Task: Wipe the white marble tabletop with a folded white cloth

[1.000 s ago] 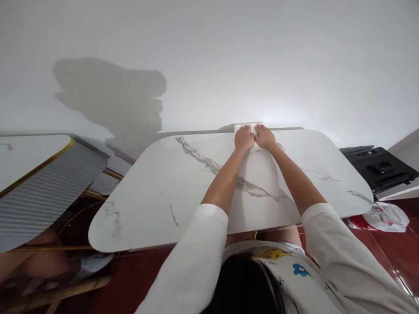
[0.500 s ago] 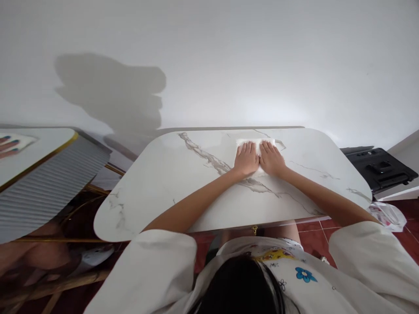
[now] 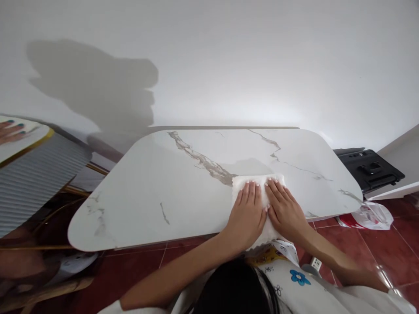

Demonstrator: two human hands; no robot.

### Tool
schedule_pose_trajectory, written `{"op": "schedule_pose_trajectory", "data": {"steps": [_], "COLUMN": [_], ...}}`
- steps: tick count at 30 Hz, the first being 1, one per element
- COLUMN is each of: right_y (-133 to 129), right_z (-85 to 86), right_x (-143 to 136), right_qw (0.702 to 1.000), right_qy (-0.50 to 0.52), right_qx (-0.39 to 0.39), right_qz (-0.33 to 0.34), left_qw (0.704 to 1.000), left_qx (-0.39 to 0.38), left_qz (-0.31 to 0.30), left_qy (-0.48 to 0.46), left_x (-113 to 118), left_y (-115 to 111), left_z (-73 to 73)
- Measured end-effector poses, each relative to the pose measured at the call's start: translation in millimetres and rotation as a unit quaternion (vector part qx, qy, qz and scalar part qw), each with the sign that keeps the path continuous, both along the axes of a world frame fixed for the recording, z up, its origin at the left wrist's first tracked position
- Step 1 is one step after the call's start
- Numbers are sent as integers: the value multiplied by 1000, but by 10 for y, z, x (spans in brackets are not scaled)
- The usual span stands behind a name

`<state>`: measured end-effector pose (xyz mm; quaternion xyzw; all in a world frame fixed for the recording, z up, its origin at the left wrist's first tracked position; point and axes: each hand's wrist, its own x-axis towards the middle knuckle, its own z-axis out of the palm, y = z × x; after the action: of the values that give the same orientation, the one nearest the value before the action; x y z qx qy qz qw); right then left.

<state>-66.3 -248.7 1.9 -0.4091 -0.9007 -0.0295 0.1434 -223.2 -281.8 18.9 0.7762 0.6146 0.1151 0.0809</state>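
Observation:
My left hand (image 3: 246, 218) lies flat on a white cloth (image 3: 267, 232), with its fingers stretched out toward the wall. Beside it my right hand (image 3: 285, 211) also presses flat on the cloth, and the thumbs of both hands nearly meet. The cloth rests on the front part of a white marble-patterned tabletop (image 3: 140, 187) with rounded corners. Its near end hangs past the table's front edge, close to my body. Grey-brown veins run across the tabletop.
A white wall (image 3: 229, 65) stands right behind the table. At the left, another person's hand (image 3: 11, 132) rests on a second table with a ribbed grey side (image 3: 39, 174). On the right are a black case (image 3: 373, 170) and a plastic bag (image 3: 373, 216) over red floor tiles.
Both my hands have drawn the cloth back from the rear of the tabletop to its front edge. My view has shifted slightly, and the other person's hand has moved a little.

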Motion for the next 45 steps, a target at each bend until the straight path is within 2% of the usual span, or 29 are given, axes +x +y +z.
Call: {"op": "schedule_pose_trajectory", "data": {"steps": [3,5,8,12,17,20,24,27,32,37,41,45], "right_y": [81,178,433,1006,1865,2322,2786,3002,3102,2914,2551,2050], "right_z": [7,19,37,52,56,41,19,26,50,52,54,43], "right_x": [175,217,163,-7,-231,-357,-484,-539,-562,-495,-398,-260], "right_qw": [1000,1000,1000,999,999,999,999,999,998,998,996,997], "right_qy": [0,-3,-16,-32,-17,-12,-8,-1,-4,-15,-24,-29], "right_qx": [-8,-12,-16,-28,-29,-18,-8,-12,-21,-36,-49,-49], "right_qz": [-8,-10,-18,-25,-30,-37,-51,-51,-53,-53,-65,-57], "left_qw": [993,983,981,992,991,990,986,984,983,986,992,992], "left_qx": [-90,-140,-151,-89,6,68,128,133,125,107,79,60], "left_qz": [-24,-11,14,39,107,102,94,110,130,118,84,88], "left_qy": [-78,-118,-121,-84,-81,-64,-49,-47,-45,-50,-53,-63], "left_x": [104,137,151,138,45,-53,-160,-182,-145,-115,-83,13], "left_y": [143,276,540,1061,1894,2342,2781,2984,3081,2932,2618,2090], "left_z": [99,164,196,121,31,-17,-80,-96,-104,-117,-110,-82]}}
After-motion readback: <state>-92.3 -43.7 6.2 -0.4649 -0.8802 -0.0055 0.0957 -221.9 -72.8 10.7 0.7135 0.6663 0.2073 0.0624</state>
